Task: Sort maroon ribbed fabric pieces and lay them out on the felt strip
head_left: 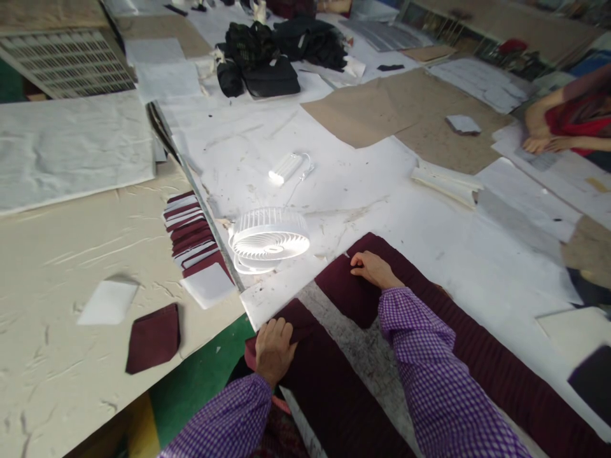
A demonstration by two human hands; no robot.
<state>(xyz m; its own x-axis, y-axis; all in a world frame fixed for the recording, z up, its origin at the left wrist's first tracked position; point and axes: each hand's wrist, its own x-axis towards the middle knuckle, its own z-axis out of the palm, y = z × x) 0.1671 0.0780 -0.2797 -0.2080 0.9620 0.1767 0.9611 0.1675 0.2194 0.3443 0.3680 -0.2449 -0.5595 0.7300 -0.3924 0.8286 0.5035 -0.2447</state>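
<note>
My left hand [275, 346] lies at the near end of a long row of overlapping maroon fabric pieces [334, 388], fingers curled together over its edge. To its right, my right hand [375, 270] pinches the top of a maroon fabric panel [347, 289]; whatever is between the fingertips is mostly hidden. This panel rests at the head of a second long maroon row [482, 337] that runs toward the lower right. Between the two rows shows a strip of grey, speckled surface [370, 362].
A small white fan [270, 238] stands ahead of my hands, with a white lamp-like device [284, 168] behind it. Maroon and white pieces [191, 229] are stacked on the left table [57, 267], across a gap. Black bags [272, 76] lie farther back. Another person's hands [541, 143] rest at right.
</note>
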